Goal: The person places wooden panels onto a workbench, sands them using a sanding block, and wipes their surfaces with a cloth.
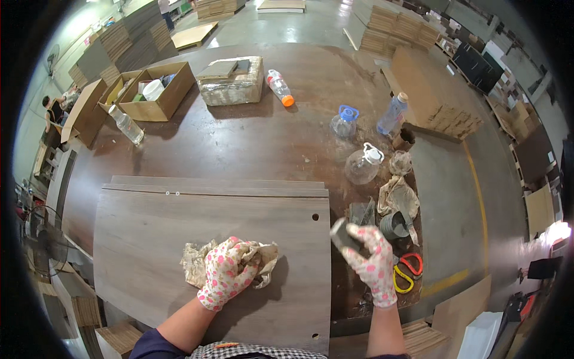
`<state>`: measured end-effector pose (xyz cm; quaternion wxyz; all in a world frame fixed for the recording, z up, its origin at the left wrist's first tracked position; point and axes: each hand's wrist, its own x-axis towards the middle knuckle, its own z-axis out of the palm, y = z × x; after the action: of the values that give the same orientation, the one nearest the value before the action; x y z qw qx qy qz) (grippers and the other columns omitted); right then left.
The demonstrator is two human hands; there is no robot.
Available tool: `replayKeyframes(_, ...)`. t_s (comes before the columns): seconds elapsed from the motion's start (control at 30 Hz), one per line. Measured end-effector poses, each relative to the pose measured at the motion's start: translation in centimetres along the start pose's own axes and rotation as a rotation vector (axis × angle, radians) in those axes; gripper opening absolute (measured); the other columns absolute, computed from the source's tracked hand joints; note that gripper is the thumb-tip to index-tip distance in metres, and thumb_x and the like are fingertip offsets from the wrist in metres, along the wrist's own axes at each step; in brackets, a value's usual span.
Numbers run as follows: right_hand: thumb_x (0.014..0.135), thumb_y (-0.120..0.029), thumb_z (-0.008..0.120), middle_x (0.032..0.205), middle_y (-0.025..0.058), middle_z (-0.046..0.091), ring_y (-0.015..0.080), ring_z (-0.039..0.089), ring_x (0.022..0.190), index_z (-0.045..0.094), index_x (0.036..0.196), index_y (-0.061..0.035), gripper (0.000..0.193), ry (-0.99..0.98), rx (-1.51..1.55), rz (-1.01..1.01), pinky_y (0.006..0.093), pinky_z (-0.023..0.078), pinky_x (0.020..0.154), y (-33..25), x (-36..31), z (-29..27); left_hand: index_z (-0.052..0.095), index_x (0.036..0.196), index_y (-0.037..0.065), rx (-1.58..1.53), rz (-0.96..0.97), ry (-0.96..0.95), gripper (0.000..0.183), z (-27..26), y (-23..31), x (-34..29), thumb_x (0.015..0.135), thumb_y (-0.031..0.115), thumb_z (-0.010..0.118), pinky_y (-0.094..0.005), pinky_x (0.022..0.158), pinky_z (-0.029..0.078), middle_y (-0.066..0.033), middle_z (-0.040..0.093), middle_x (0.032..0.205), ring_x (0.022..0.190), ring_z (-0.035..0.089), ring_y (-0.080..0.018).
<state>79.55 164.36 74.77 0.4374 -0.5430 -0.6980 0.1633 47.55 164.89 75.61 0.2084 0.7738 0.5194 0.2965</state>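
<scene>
My left hand (224,276), in a white glove with pink flowers, is closed around a crumpled beige rag (194,266). The rag lies on a grey-brown wood-grain panel (143,224), whose right side has dark round holes. Past the panel's right edge, my right hand (378,272), gloved alike, grips a small dark grey block (344,236) between thumb and fingers. Close to that hand lie a putty knife (410,226) on an open can (392,226), and scissors (404,276) with red and yellow handles. A second stained rag (399,197) is just beyond the can.
Clear plastic jugs (360,167) and bottles (391,115) stand along the table's right side. Farther back are an orange-capped bottle (280,88), a wrapped carton (232,90) and an open cardboard box (170,107). A clear bottle (127,125) stands at left. Stacked boards (430,90) flank the table.
</scene>
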Motion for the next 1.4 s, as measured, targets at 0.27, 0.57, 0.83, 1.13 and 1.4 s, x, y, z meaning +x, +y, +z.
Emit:
replayKeyframes(0.27,0.080,-0.027,0.082,0.112,0.0166,0.066,0.0356,0.065,0.104,0.064,0.129,-0.0108,0.055,-0.014,-0.199,-0.016,0.0457,0.054,0.088,3.3,1.7,3.6,0.072,0.099,0.009,-0.058,-0.007,0.039,0.017,-0.2,0.6,0.0,0.082,0.011,0.075,-0.0416,0.070,0.055,-0.0092,0.068,0.089,0.080,0.068,-0.0311)
replayKeyframes(0.57,0.074,-0.024,0.086,0.120,0.0183,0.064,0.0384,0.063,0.109,0.058,0.135,-0.0029,0.070,-0.130,-0.073,0.076,0.0469,0.054,0.093,-2.3,-5.0,-1.4,0.072,0.106,0.010,-0.042,-0.015,0.007,0.022,-0.1,-0.1,-0.2,0.084,0.012,0.072,-0.0442,0.073,0.054,-0.0123,0.067,0.091,0.084,0.067,-0.0348)
replayKeyframes(0.83,0.073,-0.027,0.086,0.127,0.0152,0.064,0.0345,0.060,0.118,0.060,0.139,-0.0074,0.073,-0.318,-0.061,0.109,0.0449,0.048,0.104,-3.1,-11.4,-2.2,0.071,0.106,0.007,-0.121,0.027,0.035,0.022,0.4,-0.7,-0.5,0.084,0.009,0.072,-0.0409,0.075,0.055,-0.0112,0.068,0.094,0.086,0.068,-0.0322)
replayKeyframes(1.13,0.069,-0.026,0.088,0.122,0.0112,0.070,0.0335,0.064,0.112,0.069,0.123,-0.0076,0.060,-0.521,-0.067,0.459,0.0447,0.051,0.099,-13.1,-23.2,-8.6,0.072,0.107,0.007,-0.089,-0.002,0.051,0.024,0.5,-0.6,-0.5,0.084,0.011,0.070,-0.0408,0.078,0.054,-0.0113,0.067,0.097,0.090,0.067,-0.0322)
replayKeyframes(1.4,0.080,-0.016,0.081,0.114,0.0174,0.067,0.0330,0.065,0.105,0.064,0.130,-0.0029,0.054,-0.055,-0.324,0.212,0.0434,0.053,0.093,-9.0,-12.7,-4.2,0.072,0.110,0.009,-0.059,-0.003,-0.153,0.022,-5.4,-2.9,-2.6,0.091,0.021,0.068,-0.0439,0.079,0.053,-0.0126,0.070,0.098,0.089,0.068,-0.0339)
